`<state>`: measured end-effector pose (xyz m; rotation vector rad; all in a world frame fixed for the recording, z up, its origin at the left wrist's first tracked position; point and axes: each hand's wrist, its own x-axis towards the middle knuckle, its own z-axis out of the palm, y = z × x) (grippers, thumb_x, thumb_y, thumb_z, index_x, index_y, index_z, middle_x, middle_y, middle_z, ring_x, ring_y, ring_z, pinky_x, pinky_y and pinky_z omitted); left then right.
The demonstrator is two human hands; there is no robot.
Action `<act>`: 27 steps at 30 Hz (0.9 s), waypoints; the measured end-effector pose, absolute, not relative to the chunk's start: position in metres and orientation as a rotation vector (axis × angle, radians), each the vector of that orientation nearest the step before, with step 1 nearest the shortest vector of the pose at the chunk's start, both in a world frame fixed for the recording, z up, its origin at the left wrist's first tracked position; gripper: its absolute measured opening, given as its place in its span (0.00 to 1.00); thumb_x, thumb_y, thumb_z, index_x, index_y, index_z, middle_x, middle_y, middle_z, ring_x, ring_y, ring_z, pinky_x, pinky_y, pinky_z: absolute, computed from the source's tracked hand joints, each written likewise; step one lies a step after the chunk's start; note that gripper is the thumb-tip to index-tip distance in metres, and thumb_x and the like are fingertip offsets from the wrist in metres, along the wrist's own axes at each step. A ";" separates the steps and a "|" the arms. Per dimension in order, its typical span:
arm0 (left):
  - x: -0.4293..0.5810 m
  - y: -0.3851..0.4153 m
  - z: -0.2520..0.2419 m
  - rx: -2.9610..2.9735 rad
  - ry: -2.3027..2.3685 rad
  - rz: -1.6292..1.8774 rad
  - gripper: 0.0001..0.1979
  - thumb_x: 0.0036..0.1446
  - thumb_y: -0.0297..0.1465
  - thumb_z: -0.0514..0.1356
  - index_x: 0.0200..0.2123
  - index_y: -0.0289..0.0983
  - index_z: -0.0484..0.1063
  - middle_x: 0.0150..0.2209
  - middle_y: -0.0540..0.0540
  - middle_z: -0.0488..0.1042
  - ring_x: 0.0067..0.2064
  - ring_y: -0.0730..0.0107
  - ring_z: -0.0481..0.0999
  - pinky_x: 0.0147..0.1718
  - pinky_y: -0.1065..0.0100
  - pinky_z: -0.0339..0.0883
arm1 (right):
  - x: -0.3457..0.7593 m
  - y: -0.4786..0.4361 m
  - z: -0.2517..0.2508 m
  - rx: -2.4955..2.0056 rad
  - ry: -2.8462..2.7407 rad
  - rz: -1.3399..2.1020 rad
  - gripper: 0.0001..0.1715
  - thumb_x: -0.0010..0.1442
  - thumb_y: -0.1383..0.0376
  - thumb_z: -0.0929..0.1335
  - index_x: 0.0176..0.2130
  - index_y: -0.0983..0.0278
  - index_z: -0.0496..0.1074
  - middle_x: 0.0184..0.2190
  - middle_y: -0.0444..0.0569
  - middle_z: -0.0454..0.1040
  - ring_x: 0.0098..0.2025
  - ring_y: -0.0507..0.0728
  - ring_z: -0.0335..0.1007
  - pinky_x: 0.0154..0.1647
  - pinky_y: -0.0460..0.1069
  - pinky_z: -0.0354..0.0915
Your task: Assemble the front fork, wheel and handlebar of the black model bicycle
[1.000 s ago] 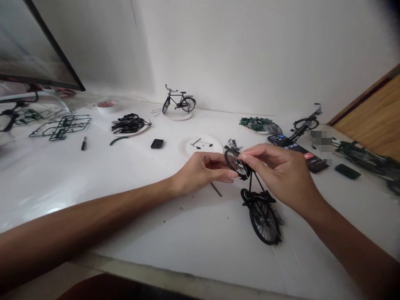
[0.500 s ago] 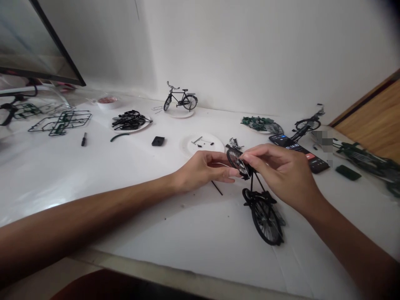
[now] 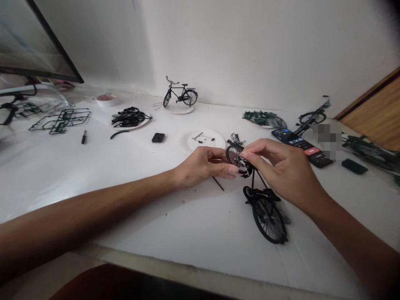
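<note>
The black model bicycle stands tilted on the white-covered table, its lower wheel on the surface and its upper wheel raised between both hands. The spoked upper wheel is pinched from two sides. The fingers of the left hand are curled and pressed together against the rim, while the fingertips of the right hand are brought together on the thin silver spokes. Compared with half a second before, the wheel is held in nearly the same place, but the table items sit slightly higher in view. A thin black rod lies just below the left hand. Beyond the wheel, small parts are scattered on a fluted paper plate, and a glossy phone lies to the right. Farther back, a finished bicycle stands on a plate, near a tangle of black parts and a green plastic sprue.
</note>
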<state>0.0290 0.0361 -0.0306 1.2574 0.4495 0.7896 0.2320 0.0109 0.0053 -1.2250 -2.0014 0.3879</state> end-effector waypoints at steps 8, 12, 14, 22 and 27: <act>0.028 0.036 -0.031 1.276 0.467 0.767 0.14 0.54 0.30 0.69 0.42 0.30 0.76 0.41 0.41 0.78 0.46 0.65 0.78 0.51 0.58 0.73 | 0.234 0.011 0.004 -1.193 -1.993 0.372 0.06 0.63 0.62 0.68 0.34 0.59 0.74 0.35 0.44 0.77 0.39 0.57 0.73 0.42 0.53 0.66; 0.028 0.037 -0.030 1.250 0.480 0.767 0.14 0.54 0.29 0.68 0.43 0.30 0.76 0.41 0.40 0.78 0.46 0.64 0.79 0.50 0.58 0.74 | 0.233 0.010 0.006 -1.193 -2.007 0.373 0.06 0.63 0.63 0.68 0.33 0.59 0.74 0.34 0.44 0.77 0.39 0.56 0.73 0.42 0.53 0.66; 0.028 0.038 -0.031 1.240 0.477 0.762 0.14 0.54 0.29 0.68 0.44 0.30 0.76 0.42 0.40 0.79 0.46 0.64 0.79 0.50 0.58 0.73 | 0.233 0.010 0.006 -1.192 -2.003 0.384 0.06 0.63 0.63 0.68 0.33 0.59 0.74 0.34 0.44 0.77 0.39 0.57 0.73 0.42 0.53 0.66; 0.028 0.039 -0.031 1.256 0.478 0.753 0.14 0.56 0.30 0.67 0.45 0.30 0.75 0.42 0.39 0.78 0.45 0.63 0.79 0.50 0.57 0.73 | 0.235 0.009 0.006 -1.177 -1.989 0.383 0.06 0.63 0.63 0.69 0.33 0.60 0.74 0.34 0.44 0.77 0.38 0.56 0.73 0.41 0.52 0.66; 0.029 0.039 -0.032 1.244 0.477 0.769 0.13 0.55 0.30 0.67 0.43 0.30 0.76 0.42 0.40 0.78 0.44 0.65 0.79 0.48 0.58 0.74 | 0.234 0.010 0.005 -1.177 -1.988 0.385 0.06 0.63 0.64 0.69 0.32 0.60 0.74 0.34 0.44 0.77 0.39 0.56 0.73 0.42 0.52 0.65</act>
